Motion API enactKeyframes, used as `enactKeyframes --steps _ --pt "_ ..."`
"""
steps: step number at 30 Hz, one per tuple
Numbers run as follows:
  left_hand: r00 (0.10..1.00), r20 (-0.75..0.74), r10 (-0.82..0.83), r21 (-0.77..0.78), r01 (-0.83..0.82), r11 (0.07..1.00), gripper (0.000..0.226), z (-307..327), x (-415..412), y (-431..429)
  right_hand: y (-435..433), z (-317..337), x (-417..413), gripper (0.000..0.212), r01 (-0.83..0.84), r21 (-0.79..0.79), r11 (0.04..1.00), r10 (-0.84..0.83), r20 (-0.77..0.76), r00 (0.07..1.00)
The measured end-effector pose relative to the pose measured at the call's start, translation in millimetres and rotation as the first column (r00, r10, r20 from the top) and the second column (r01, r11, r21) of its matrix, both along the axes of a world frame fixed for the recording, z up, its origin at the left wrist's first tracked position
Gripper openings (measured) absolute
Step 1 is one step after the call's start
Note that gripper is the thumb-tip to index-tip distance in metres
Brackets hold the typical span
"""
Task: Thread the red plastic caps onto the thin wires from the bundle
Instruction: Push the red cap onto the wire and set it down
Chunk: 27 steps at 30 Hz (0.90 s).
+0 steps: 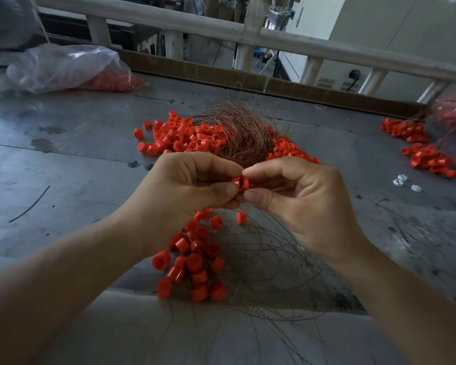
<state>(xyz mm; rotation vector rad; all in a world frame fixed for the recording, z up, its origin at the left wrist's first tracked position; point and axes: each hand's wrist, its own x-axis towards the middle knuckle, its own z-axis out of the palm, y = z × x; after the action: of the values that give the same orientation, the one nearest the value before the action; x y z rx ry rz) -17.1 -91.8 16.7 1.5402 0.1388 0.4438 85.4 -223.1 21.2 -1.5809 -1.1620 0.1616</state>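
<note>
One red cap (pixel 242 183) | pinched: left hand (pixel 192 187); right hand (pixel 303 198) | near table edge (pixel 132 290)

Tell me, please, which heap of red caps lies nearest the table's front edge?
The bunch below the left hand, among fanned wires; the middle pile and right pile lie farther back.

Scuffed, stained grey metal table (pixel 63 159), cardboard strip (pixel 195 72) along its far edge, white pipe railing (pixel 195 25) right behind that. Pale wall (pixel 406 27) off to the right with a black plug (pixel 355 74) low down. Light's pretty dim.
</note>
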Motion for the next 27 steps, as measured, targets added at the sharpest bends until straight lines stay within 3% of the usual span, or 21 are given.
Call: enactKeyframes --steps 18,27 --pt "0.999 -0.043 -0.022 0.038 0.023 0.999 0.028 -3.9 1.5 0.3 -1.0 -2.6 -0.8 0.028 0.028 -0.008 1.000 -0.027 0.116 0.993" --pt "0.996 -0.058 -0.068 0.031 0.070 0.997 0.026 -3.1 -1.8 -0.6 -2.4 -3.4 -2.8 0.019 0.040 0.007 0.999 -0.040 0.225 0.974"
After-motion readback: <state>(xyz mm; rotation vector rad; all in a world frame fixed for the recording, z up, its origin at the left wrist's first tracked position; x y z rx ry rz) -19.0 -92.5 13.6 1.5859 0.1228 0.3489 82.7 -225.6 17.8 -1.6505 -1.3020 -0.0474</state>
